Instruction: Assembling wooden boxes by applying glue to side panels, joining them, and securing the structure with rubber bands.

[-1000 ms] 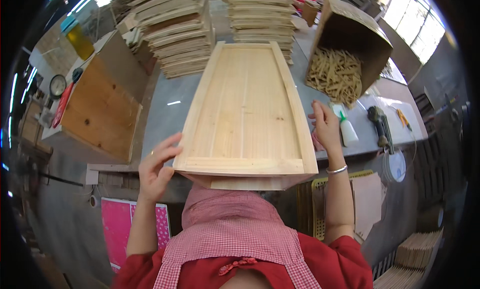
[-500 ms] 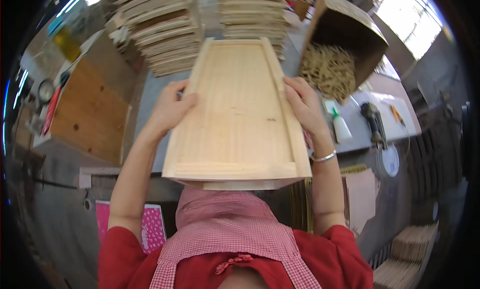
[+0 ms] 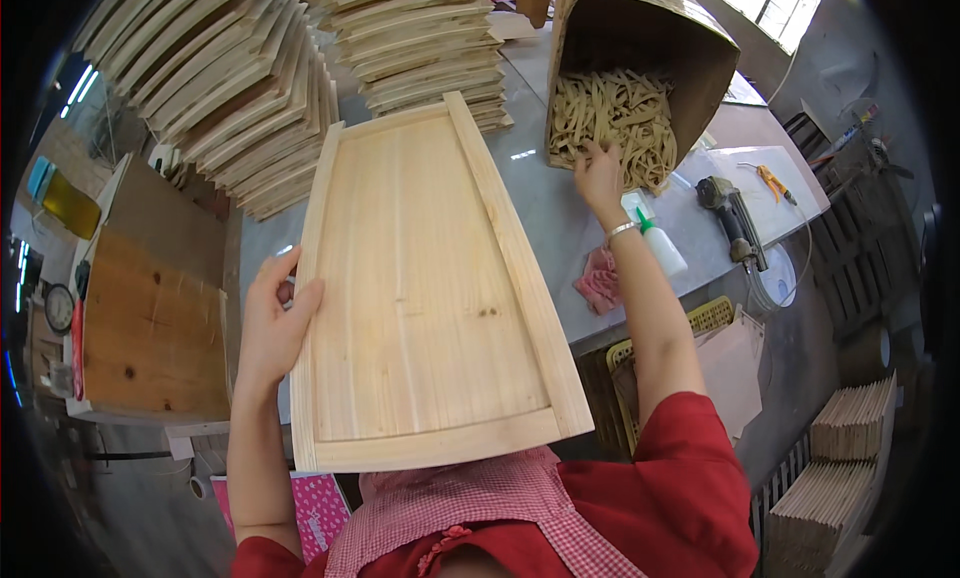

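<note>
Separating the hands [image 3: 272,323] [image 3: 600,183]: wooden panel [image 3: 420,298]

The framed wooden panel [image 3: 410,278] is pale, with straight grain and small brown knots. Raised border pieces run round its flat, slightly sunken middle. It tapers from a wide near end to a narrow far end, which is turned a little left; the near end juts past the edge of the desk [image 3: 545,248]. The strips [image 3: 635,108], thin, flat and tan, form a loose tangle in the tipped brown box [image 3: 705,53], some spilling past its lower rim.
</note>
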`<state>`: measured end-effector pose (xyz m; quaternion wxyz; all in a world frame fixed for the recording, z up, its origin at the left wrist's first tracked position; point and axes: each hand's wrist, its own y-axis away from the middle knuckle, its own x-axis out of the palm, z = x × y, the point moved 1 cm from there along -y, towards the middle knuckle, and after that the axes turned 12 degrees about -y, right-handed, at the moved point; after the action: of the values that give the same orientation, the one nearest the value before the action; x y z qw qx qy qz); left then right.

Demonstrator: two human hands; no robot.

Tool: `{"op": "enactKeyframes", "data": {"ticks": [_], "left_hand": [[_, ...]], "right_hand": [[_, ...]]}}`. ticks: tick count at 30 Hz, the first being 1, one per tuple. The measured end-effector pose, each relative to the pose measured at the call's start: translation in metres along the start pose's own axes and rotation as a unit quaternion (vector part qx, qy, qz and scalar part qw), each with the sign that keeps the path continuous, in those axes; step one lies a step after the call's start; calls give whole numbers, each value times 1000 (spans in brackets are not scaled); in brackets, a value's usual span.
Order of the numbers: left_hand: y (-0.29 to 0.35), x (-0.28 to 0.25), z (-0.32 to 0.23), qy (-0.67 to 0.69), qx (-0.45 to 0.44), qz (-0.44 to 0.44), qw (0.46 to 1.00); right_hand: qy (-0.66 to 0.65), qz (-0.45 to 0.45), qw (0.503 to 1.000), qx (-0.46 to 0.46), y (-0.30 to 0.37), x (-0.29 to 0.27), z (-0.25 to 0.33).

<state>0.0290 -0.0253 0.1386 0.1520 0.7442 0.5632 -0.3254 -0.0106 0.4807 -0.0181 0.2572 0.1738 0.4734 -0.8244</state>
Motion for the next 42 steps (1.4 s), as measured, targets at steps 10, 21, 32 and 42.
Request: {"op": "enactKeyframes", "data": {"ticks": [10,21,32,42], "left_hand": [[1,0,0,-7,5,-1,1000],[-5,-2,4,-2,-16,14,1000],[-2,-7,-22,-196,-8,6,981],[138,-29,-132,-161,386,12,908]], "right_hand": [[-13,115,992,56,21,0,21],[73,295,942,144,72,-74,33],[-414,92,906,15,-6,-188,154],[-436,351,746,-360,90,-274,351]]}}
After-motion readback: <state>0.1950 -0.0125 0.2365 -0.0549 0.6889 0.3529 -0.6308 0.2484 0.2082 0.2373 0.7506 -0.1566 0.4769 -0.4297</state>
